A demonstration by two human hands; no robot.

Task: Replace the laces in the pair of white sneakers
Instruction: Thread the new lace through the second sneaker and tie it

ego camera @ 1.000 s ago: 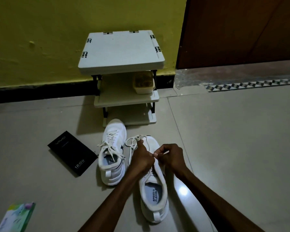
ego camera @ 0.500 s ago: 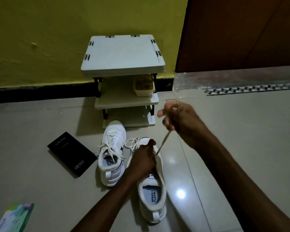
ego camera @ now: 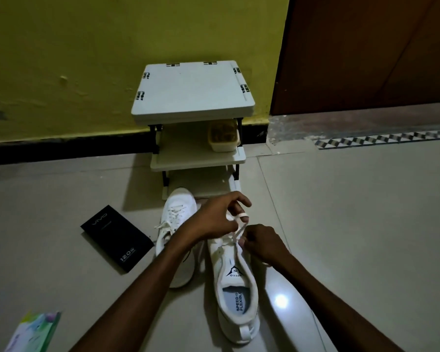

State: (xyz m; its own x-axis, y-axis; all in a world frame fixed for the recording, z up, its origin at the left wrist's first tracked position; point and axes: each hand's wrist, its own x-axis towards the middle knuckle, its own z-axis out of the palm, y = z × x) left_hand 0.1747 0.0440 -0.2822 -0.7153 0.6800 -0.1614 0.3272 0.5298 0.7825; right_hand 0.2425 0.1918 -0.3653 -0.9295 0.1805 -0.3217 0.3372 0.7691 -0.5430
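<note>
The lace (ego camera: 240, 226) is crossing the eyelets of the nearer sneaker (ego camera: 235, 283), which is lying on the floor (ego camera: 353, 224) just beside its partner (ego camera: 174, 217). The left hand (ego camera: 214, 219) is pinching a loop of it and the right hand (ego camera: 262, 243) is pinching the strand at the eyelets. Working one crossing at a time, untwisted, seems advisable.
</note>
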